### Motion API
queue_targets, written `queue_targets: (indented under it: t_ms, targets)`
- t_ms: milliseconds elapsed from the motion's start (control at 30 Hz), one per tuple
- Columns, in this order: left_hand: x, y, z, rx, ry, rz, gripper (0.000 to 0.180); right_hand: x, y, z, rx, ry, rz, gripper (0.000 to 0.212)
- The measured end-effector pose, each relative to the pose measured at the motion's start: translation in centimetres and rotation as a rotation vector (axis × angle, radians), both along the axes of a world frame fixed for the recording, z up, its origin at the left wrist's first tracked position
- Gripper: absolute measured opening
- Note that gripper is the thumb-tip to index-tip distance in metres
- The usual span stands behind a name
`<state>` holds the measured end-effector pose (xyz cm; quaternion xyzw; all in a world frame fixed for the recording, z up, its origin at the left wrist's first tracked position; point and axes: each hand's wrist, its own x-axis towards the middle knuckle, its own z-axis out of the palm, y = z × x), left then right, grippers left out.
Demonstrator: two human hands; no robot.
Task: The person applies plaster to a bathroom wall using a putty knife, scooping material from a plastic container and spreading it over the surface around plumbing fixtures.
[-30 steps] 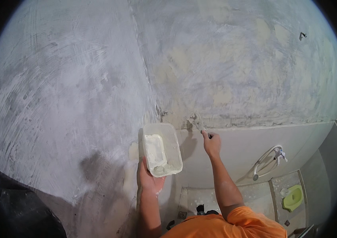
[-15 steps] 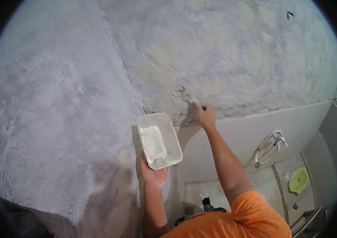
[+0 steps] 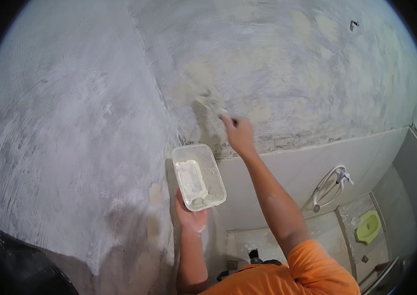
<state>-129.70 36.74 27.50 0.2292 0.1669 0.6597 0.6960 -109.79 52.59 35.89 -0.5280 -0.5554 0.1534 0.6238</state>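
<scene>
My left hand [image 3: 191, 216] holds a clear rectangular plastic tub [image 3: 216, 183] from beneath, tilted so its inside shows. Pale putty [image 3: 199, 200] coats the tub's bottom and lower edge. In my right hand [image 3: 240, 135] is the dark handle of a putty knife [image 3: 211, 102], its blade smeared with putty and blurred by motion. The blade lies against or very near the grey plastered wall [image 3: 277, 73], up and right of the tub; exact contact cannot be made out. Cream patches mark the wall around it.
A wall corner [image 3: 162, 96] runs down left of the tub. Smooth lighter panelling [image 3: 287, 164] covers the lower wall. At right are a white hand shower with hose [image 3: 327, 189], a tap [image 3: 344, 178] and a yellow-green squat toilet [image 3: 368, 227]. Dark material [image 3: 22, 260] lies at lower left.
My right hand and the putty knife have moved up and left along the wall. The tub in my left hand stays almost in place.
</scene>
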Motion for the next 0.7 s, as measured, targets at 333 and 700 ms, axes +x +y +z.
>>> queue_targets:
  t_ms: [333, 700]
  targets:
    - [0.1, 0.9, 1.1, -0.009, -0.079, 0.086, 0.053, 1.1, 2.8, -7.4, -0.414, 0.1, 0.059, 0.061]
    - [0.2, 5.3, -3.1, -0.064, -0.031, 0.028, 0.055, 1.9, 0.6, -9.3, -0.179, 0.123, -0.151, 0.053]
